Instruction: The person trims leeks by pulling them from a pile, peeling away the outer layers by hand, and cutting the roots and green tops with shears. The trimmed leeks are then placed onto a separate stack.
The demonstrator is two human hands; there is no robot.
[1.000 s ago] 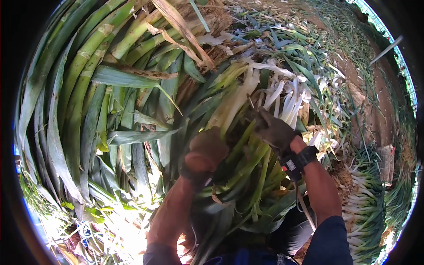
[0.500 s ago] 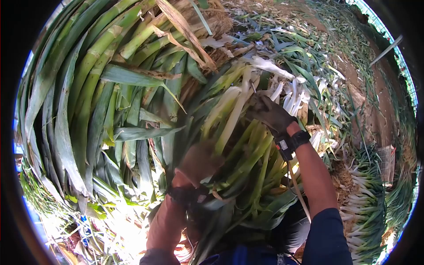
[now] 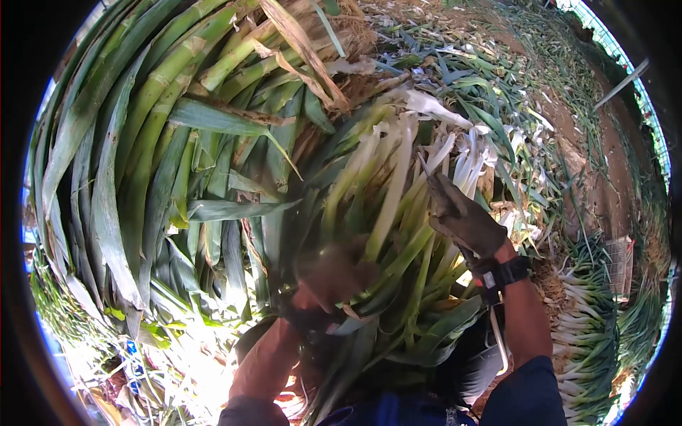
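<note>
A bundle of leeks [image 3: 398,213] with white shanks and green tops lies across my lap, shanks pointing away. My left hand [image 3: 334,273], in a dark glove and blurred, is closed around the green middle of the bundle. My right hand [image 3: 465,224], also gloved with a strap at the wrist, lies on the right side of the bundle near the white shanks; a thin blade seems to stick out of it, but I cannot tell for sure.
A big heap of long green leeks [image 3: 149,156] fills the left. Cut leaves and white trimmings [image 3: 497,121] litter the ground ahead. A row of trimmed leeks [image 3: 586,334] lies at the right, beside bare soil [image 3: 611,177].
My right hand has dropped lower and to the right along the bundle. The left hand has shifted a little right on the green part, and the white shanks have swung upward.
</note>
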